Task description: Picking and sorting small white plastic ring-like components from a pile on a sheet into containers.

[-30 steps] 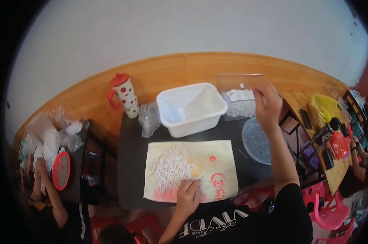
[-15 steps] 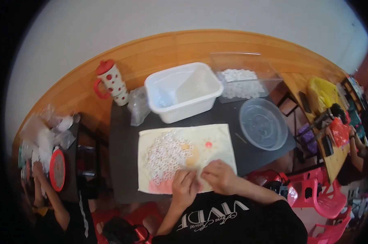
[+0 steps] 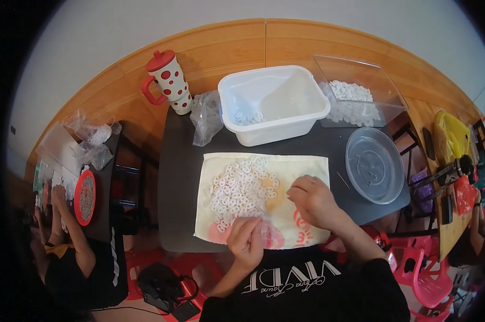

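Note:
A pile of small white oval pieces with holes (image 3: 237,188) covers the left half of a cream printed towel (image 3: 316,166) on the dark table. At the towel's near edge, my left hand (image 3: 244,242) is closed, with a crinkled clear plastic bag (image 3: 268,235) between its fingers. My right hand (image 3: 313,199) is over the towel's right side, apart from the left hand and the pile. Its fingers are drawn together, and whatever they may hold is too small to make out.
Behind the towel stands a white tub (image 3: 274,129) with a few white pieces inside. Beside it are a clear bin of white pieces (image 3: 355,110), a round clear container (image 3: 374,166), a plastic bag (image 3: 206,121) and a spotted tumbler (image 3: 170,83). A co-worker's arm (image 3: 73,231) is at left.
My hands have moved apart: the right has gone up and right across the towel, while the left stays near the front edge. The whole view has shifted.

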{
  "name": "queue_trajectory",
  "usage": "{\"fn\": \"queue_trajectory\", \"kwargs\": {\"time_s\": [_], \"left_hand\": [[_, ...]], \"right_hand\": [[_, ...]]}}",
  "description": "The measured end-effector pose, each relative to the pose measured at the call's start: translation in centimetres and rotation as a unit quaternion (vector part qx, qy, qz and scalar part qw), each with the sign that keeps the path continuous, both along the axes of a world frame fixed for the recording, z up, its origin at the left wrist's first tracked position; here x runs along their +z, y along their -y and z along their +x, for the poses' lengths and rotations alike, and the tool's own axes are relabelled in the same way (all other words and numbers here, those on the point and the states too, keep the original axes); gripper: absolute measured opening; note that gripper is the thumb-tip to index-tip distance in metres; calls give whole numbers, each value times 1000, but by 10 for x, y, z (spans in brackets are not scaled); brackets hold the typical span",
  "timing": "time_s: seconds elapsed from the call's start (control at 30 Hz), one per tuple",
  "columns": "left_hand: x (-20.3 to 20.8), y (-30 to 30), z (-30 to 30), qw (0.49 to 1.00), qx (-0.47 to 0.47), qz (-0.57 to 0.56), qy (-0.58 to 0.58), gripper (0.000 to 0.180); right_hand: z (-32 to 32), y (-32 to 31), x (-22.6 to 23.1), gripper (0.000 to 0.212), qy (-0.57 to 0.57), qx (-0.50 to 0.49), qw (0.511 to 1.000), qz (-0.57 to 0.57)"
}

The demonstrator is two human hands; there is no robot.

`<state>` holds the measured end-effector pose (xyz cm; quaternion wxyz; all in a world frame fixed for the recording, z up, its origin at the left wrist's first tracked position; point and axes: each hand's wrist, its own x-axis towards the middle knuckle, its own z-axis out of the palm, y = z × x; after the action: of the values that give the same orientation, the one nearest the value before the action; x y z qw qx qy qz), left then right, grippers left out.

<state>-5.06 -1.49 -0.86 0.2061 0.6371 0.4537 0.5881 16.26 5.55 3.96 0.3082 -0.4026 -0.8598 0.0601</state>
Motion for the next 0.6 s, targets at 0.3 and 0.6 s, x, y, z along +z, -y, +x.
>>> {"fn": "queue_trajectory", "kwargs": {"time_s": [0.3,0.6], "left_hand": [[-10,-2,0,987,26,-47,148,12],[-8,-2,-2,992,3,-49,115,14]], "right_hand": [[-24,-23,-7,13,130,54,989,-40],[15,7,-6,16,73,27,993,-87]]}}
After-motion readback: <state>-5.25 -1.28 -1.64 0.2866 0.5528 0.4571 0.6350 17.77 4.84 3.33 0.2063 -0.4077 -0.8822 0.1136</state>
